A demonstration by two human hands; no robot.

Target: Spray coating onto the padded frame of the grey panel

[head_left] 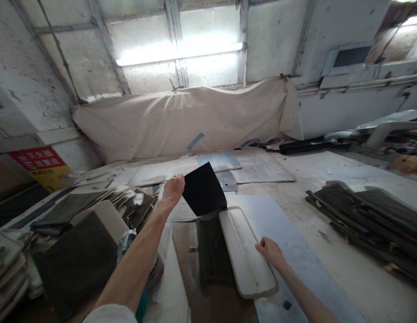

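Note:
My left hand (173, 190) pinches the left edge of a flat black sheet (205, 190), which is raised and tilted above the bench. My right hand (271, 251) has its fingers closed on the right edge of a white, round-cornered flat panel (247, 251). The panel lies at a slant, its left side beside a dark fabric piece (213, 253) with a small metal fitting at its left. The black sheet's lower end comes close to the panel's top; whether they touch I cannot tell.
Dark pieces with gold-coloured fittings (370, 220) are stacked at right. Piled at left are dark fabric pieces (77, 260) and pale panels (8, 264). Under the white panel lies a pale blue-grey sheet (296, 251). A beige cloth (195, 123) hangs along the back.

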